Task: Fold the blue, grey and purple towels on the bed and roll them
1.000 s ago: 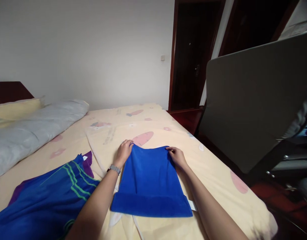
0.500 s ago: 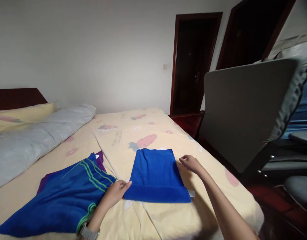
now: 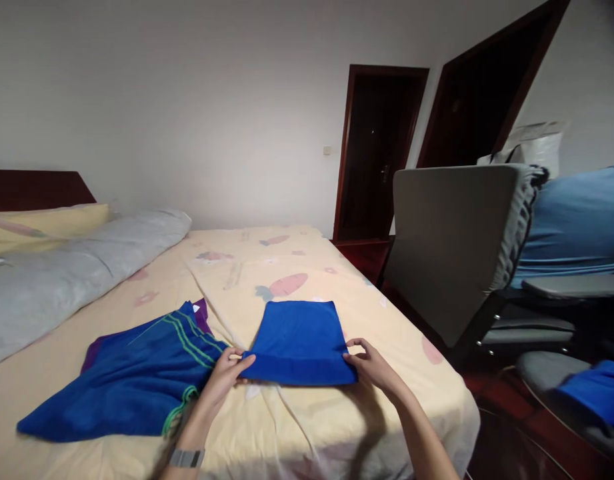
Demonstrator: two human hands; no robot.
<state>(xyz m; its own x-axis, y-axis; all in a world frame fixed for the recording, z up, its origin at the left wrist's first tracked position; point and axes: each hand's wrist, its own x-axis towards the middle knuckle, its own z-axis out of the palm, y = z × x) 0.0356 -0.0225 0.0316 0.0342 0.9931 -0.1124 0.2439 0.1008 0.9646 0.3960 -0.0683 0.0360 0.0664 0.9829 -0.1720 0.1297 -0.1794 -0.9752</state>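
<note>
A folded blue garment (image 3: 297,333) lies on the bed, with a folded-over band along its near edge. My left hand (image 3: 230,371) pinches its near left corner between thumb and fingers. At the near right corner, my right hand (image 3: 371,363) also grips the cloth, thumb on top. The near edge looks slightly raised off the sheet. To the left, beside my left forearm, lie dark blue shorts (image 3: 131,380) with green stripes, spread out over something purple (image 3: 203,317).
The bed (image 3: 387,413) has a yellow sheet with carrot prints. A long grey bolster (image 3: 87,267) and a yellow pillow (image 3: 61,223) lie at the left. Right of the bed stand a grey chair (image 3: 447,247) and a stool with a blue cloth (image 3: 599,393).
My right hand has come in from beside the garment and taken its near right corner. My left hand keeps its corner. The garment's near edge has risen slightly, and the camera view has shifted.
</note>
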